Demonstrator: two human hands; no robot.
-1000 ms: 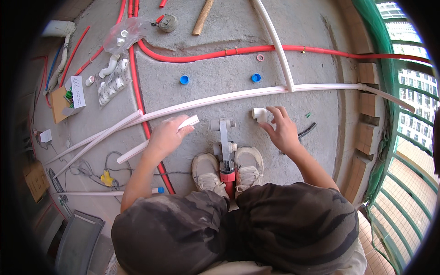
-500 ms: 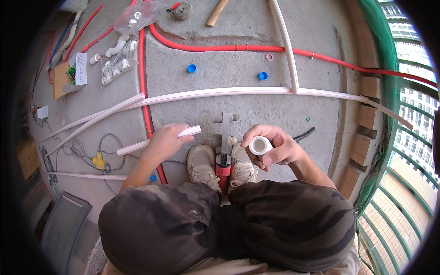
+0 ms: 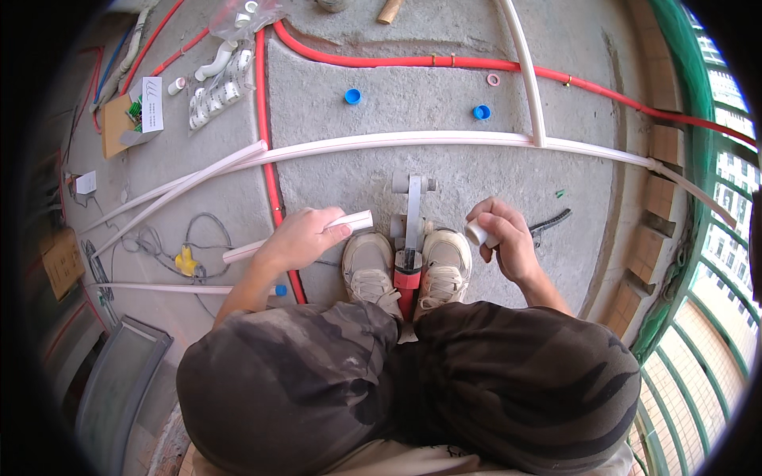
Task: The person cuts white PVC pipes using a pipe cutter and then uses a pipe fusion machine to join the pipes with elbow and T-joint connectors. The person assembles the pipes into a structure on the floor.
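The left hand is wrapped around a short length of white plastic pipe, whose round cut end pokes out past the thumb toward the shoes while its other end runs down-left over the concrete floor. The right hand pinches a small white pipe fitting, a stubby cylinder, between thumb and fingers just above the right shoe. Between the two pale sneakers lies a pipe welding tool with a red handle and a flat grey bar ending in round heads; its lower end is hidden by camouflage-patterned trousers. At upper left a clear plastic bag holds many white fittings, too small to tell apart, and a small open cardboard box stands near it with green inside; its contents are hard to make out. Long white pipes and a red hose cross the rough grey floor, with two blue caps lying loose. A green railing curves along the right edge, bent by the lens
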